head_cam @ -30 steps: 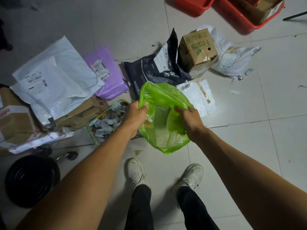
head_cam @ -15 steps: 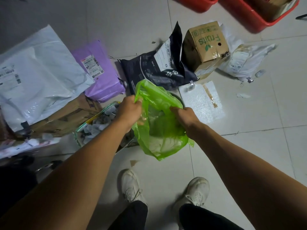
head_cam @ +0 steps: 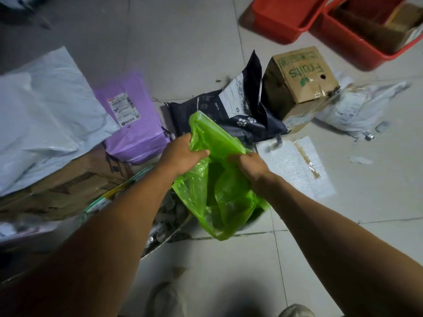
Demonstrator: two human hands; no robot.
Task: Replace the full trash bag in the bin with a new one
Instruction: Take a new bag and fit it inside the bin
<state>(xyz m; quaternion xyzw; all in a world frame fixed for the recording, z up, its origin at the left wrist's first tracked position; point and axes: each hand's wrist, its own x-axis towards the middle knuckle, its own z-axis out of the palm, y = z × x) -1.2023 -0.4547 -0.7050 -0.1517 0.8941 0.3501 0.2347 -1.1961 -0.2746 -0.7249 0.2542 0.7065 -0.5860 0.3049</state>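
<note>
Both hands hold a thin green trash bag (head_cam: 219,193) in the air above the tiled floor (head_cam: 343,236): the left hand (head_cam: 183,154) has its grip clenched on the bag's upper left edge, and the right hand (head_cam: 251,168) grasps the bunched plastic just beside it. The bag hangs slack between the forearms, its lower end over a dark rim that may be the bin, too hidden to tell. Behind it lie a dark pouch with paw prints (head_cam: 240,110), a cardboard box marked "Fruits" (head_cam: 299,81), a purple mailer (head_cam: 130,120), white mailers (head_cam: 45,106) and two red tubs (head_cam: 286,14)
</note>
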